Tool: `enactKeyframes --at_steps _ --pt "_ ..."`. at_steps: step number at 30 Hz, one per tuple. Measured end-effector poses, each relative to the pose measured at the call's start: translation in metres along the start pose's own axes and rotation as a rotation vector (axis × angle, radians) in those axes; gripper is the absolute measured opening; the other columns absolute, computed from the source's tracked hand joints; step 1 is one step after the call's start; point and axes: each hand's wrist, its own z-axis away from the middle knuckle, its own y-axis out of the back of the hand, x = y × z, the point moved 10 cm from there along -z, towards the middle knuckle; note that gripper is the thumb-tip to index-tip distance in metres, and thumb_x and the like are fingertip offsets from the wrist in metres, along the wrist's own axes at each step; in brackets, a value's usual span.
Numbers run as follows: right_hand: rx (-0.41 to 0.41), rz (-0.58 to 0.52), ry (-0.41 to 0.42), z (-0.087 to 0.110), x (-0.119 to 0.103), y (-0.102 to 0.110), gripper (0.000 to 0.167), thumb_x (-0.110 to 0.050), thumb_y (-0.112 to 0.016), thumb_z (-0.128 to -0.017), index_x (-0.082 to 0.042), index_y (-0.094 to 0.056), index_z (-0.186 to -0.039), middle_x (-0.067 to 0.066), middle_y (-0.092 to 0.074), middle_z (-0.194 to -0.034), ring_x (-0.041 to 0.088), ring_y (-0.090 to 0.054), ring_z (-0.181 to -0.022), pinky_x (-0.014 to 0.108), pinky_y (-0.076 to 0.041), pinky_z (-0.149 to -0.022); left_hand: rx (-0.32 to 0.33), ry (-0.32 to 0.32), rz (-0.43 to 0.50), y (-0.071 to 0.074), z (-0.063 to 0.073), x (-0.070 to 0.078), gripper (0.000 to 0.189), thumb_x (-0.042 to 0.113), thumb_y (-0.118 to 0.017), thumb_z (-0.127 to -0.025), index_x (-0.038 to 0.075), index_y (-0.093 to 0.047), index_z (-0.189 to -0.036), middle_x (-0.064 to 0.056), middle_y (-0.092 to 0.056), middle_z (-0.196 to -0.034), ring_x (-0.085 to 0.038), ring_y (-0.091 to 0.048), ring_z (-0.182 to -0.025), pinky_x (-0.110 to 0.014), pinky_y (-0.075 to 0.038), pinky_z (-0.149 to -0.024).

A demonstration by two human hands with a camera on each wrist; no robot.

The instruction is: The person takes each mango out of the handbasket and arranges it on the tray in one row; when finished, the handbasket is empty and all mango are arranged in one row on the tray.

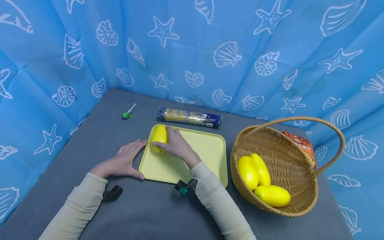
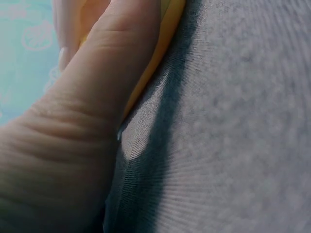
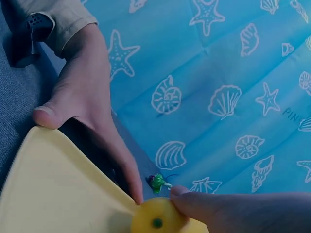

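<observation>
My right hand grips a smooth, oblong yellow fruit at the left end of a pale yellow tray. In the right wrist view, the thumb presses the side of the fruit, whose dark end spot faces the camera. My left hand touches the tray's left edge, thumb at the near corner and straight fingers farther up. Close up in the left wrist view, the left thumb lies against the tray's rim. Whether the fruit's underside touches the tray is hidden.
A wicker basket with a tall handle stands right of the tray, holding several yellow fruits. A red snack bag sits behind it. Beyond the tray lies a long clear-and-blue packet; a green lollipop lies at the back left.
</observation>
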Motion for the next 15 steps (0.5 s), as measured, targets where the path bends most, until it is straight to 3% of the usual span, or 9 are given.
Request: enactKeyframes --at_steps 15 --pt "0.031 0.002 -0.025 -0.0019 0.0033 -0.0027 0.091 -0.061 -0.061 -0.085 -0.011 -0.025 -0.151 0.014 -0.048 -0.124 0.02 -0.054 -0.092 0.03 -0.05 -0.071 0.006 -0.017 -0.017 0.0 0.0 0.0026 0.128 0.079 -0.069 -0.058 0.013 -0.015 -0.154 -0.013 -0.018 -0.159 -0.037 -0.01 -0.146 -0.063 -0.011 -0.109"
